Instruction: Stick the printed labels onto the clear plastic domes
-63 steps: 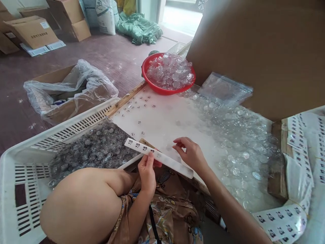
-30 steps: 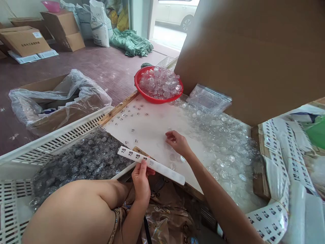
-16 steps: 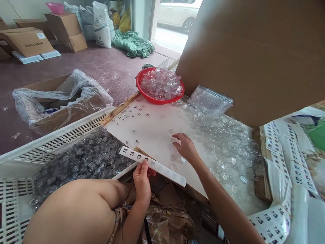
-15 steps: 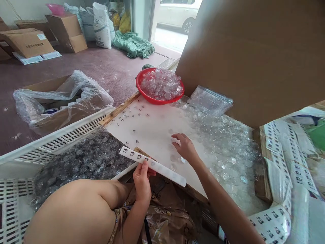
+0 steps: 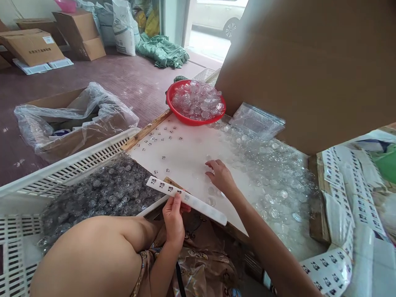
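Observation:
Low over my lap, my left hand (image 5: 173, 212) pinches a white strip of stickers (image 5: 201, 207) with thumb on top. Black panda pictures show on the strip's left part; its right part is blank. My right hand (image 5: 221, 175) hovers above or rests on the white board (image 5: 185, 152); which one I cannot tell. Its thumb and forefinger are apart with nothing visible between them, and the other fingers curl. Clear round discs (image 5: 212, 191) lie just below it. Small panda stickers (image 5: 163, 157) are scattered over the board's left side.
Many clear discs (image 5: 274, 185) cover the board's right side. A red basin (image 5: 193, 122) heaped with them stands at the back. On the left is a white crate (image 5: 80, 165) of dark-printed pieces. Cardboard (image 5: 303, 74) rises behind; sticker sheets (image 5: 328, 264) hang at right.
My right hand has shifted slightly left and up across the board. The left hand keeps its hold on the strip, and the view has tilted a little.

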A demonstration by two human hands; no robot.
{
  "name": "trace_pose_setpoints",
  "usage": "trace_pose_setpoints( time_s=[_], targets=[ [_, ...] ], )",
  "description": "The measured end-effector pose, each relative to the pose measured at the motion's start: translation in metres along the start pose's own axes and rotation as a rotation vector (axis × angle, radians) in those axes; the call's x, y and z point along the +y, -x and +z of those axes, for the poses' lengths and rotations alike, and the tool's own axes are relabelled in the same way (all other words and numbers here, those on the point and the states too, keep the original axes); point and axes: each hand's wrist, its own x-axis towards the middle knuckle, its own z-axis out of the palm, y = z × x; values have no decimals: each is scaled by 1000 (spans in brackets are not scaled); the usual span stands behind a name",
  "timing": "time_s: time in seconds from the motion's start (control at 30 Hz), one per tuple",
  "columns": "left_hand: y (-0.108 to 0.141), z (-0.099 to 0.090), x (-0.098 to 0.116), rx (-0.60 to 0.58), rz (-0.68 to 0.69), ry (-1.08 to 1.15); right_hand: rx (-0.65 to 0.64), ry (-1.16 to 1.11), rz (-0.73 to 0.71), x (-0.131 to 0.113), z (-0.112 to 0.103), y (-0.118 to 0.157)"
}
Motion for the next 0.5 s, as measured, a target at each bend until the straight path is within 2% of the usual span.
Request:
trace_pose_setpoints(
  time_s=[0.3, 0.4, 0.5],
  targets=[
    [0, 0, -1, -6, 5, -25, 18, -282, 39, -7, 4, -22],
    [0, 0, -1, 1, 1, -14, 27, -259, 20, -14, 4, -27],
    [-1, -1, -1, -4, 6, -5, 69, -177, -42, -21, 1, -19]
  ],
)
